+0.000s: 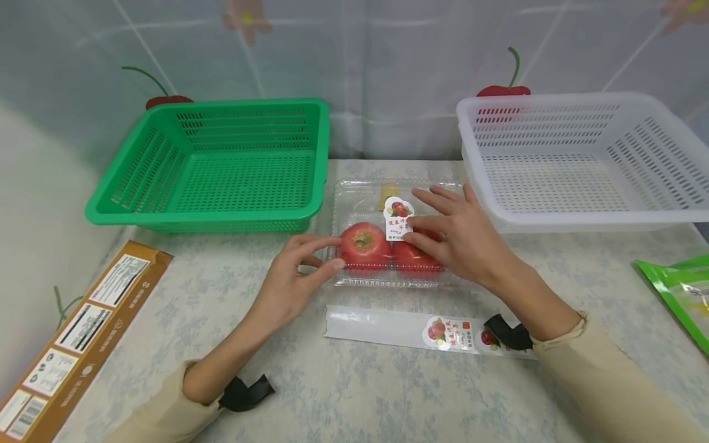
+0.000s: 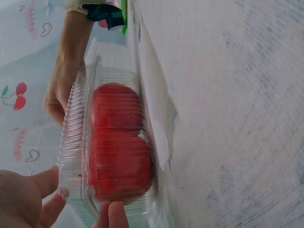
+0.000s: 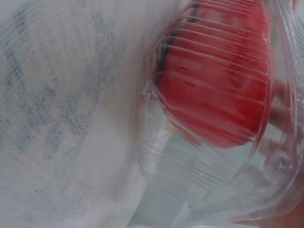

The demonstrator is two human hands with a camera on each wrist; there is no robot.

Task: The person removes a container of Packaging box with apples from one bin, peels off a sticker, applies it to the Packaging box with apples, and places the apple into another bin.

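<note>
A clear plastic clamshell box (image 1: 354,195) holding red apples (image 1: 364,247) lies on the table in front of me. My left hand (image 1: 292,277) holds its near left corner; in the left wrist view the thumb and a finger touch the lid while other fingers lie against the side. An apple sticker (image 1: 397,229) is on the lid. My right hand (image 1: 468,237) is spread over the lid's right part, its fingertips touching the sticker's right edge. That hand partly hides the right apple. The right wrist view shows an apple (image 3: 213,85) through the ribbed side.
A sticker strip (image 1: 382,325) lies just before the box. Behind stand a green basket (image 1: 205,219) at left and a white basket (image 1: 587,218) at right. A long brown carton (image 1: 83,332) lies far left, a green bag (image 1: 678,295) at the right edge.
</note>
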